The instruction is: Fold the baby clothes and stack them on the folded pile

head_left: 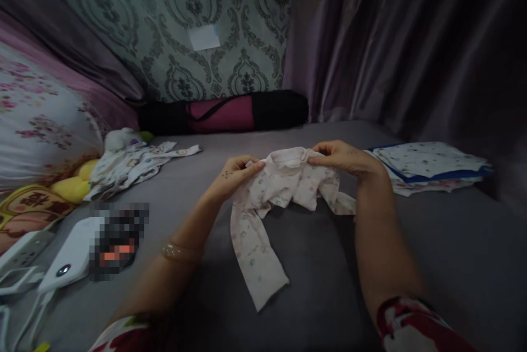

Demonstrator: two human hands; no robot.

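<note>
A small white baby shirt [284, 184] with a faint pastel print is held up by its shoulders, just beside the neckline. My left hand [237, 173] pinches the left shoulder between thumb and fingers. On the other side, my right hand [340, 157] grips the right shoulder in the same way. One long sleeve hangs down at the left toward the bed, while the other sleeve droops at the right near my forearm. The body of the shirt looks bunched up or folded below the collar.
Folded clothes [430, 162] are stacked at the right. Crumpled printed clothing [135, 168] lies at the left, near a plush toy [121, 139]. A white power bank [76, 253], cables and a power strip [27, 250] sit front left. A black and pink long bag [222, 114] lies along the wall.
</note>
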